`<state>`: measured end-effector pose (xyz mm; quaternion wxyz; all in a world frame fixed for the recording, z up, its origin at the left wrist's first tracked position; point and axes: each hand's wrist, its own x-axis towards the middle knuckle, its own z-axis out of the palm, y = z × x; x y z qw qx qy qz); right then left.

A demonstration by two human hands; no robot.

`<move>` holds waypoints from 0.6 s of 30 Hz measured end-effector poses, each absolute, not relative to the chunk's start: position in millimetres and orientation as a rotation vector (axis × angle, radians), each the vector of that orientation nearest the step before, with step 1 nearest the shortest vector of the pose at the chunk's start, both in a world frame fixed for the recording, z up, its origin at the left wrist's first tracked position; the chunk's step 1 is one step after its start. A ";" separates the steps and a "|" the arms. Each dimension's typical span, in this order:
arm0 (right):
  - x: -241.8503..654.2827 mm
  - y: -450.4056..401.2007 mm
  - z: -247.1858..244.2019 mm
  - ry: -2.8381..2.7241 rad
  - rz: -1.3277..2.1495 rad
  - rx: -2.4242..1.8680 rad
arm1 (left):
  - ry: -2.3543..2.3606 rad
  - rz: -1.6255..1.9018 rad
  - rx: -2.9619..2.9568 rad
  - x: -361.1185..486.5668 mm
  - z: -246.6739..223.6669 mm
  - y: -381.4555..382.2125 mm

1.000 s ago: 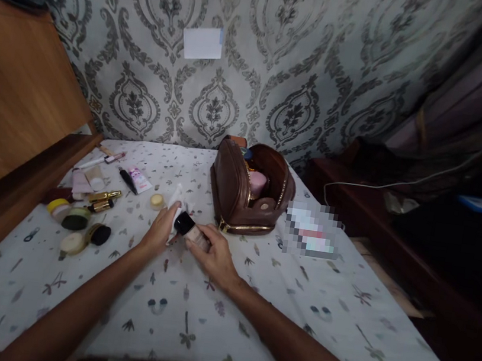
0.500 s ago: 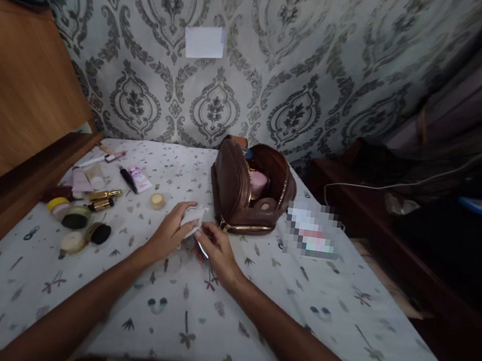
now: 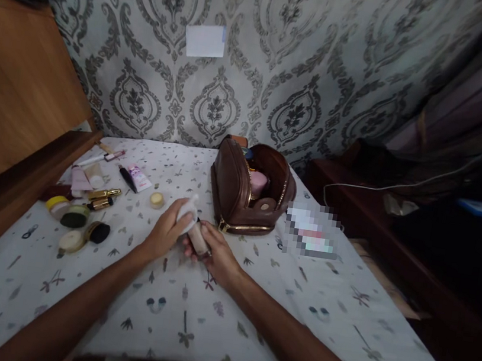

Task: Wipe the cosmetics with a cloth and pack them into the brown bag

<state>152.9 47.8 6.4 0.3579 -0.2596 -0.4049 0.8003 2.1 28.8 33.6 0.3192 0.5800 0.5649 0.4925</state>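
My left hand point(image 3: 165, 231) is closed on a crumpled white tissue point(image 3: 187, 212), pressing it against one end of a small beige cosmetic bottle point(image 3: 199, 241). Around the bottle's body, my right hand point(image 3: 220, 256) has its fingers wrapped, holding it tilted just above the cloth. What kind of cosmetic the bottle holds cannot be read. Right behind my hands stands a brown makeup bag point(image 3: 233, 188), unzipped, with a pink item point(image 3: 258, 183) and other things inside. A small round cream-coloured jar point(image 3: 156, 200) sits left of the bag.
Several cosmetics lie at the left: a green-lidded jar point(image 3: 75, 217), a black-lidded jar point(image 3: 99, 233), gold tubes point(image 3: 104, 194), a pink tube point(image 3: 80, 181) and a black pen-like item point(image 3: 127, 177). A blurred-out packet point(image 3: 312, 231) rests right of the bag. A wooden panel point(image 3: 24, 66) borders the left.
The bottle has turned in my right hand, so its beige side now shows. My left hand has shifted slightly with the tissue, which bunches higher at the bottle's end.
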 end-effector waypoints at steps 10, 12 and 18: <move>154.8 43.6 20.2 -0.982 2.195 -0.640 | 1.496 1.337 1.341 -3.5 34.0 34.7; 154.8 44.4 19.2 -0.966 2.189 -0.632 | 1.465 1.292 1.255 -2.9 32.9 34.0; 157.3 50.3 13.6 -0.814 2.165 -0.648 | 1.274 1.199 1.520 0.3 33.6 28.6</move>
